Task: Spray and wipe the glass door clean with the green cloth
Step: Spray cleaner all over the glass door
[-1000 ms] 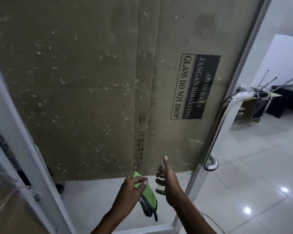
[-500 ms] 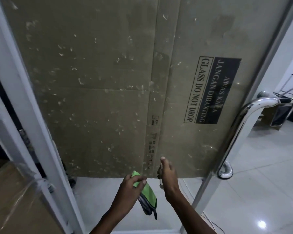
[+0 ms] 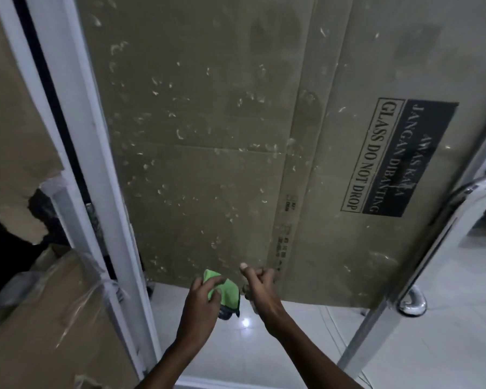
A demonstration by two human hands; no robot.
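Note:
The glass door (image 3: 208, 164) fills the view, its pane flecked with pale smudges, with brown cardboard behind it. My left hand (image 3: 201, 307) grips a bunched green cloth (image 3: 225, 293) with a dark edge, low in front of the pane. Just right of it, my right hand (image 3: 260, 290) is closed around a small clear spray bottle (image 3: 249, 297), mostly hidden by the fingers, thumb raised, close to the glass near the cardboard's lower edge.
A chrome pull handle (image 3: 443, 234) runs down the door's right side. The white door frame (image 3: 96, 192) stands at the left, with torn cardboard and a taped box (image 3: 48, 318) beside it. Glossy white floor tiles (image 3: 446, 346) lie beyond the door at the right.
The view has swung left and closer to the door, bringing the left frame and box into sight. Both hands stay low together, and the right hand has curled tighter on the bottle.

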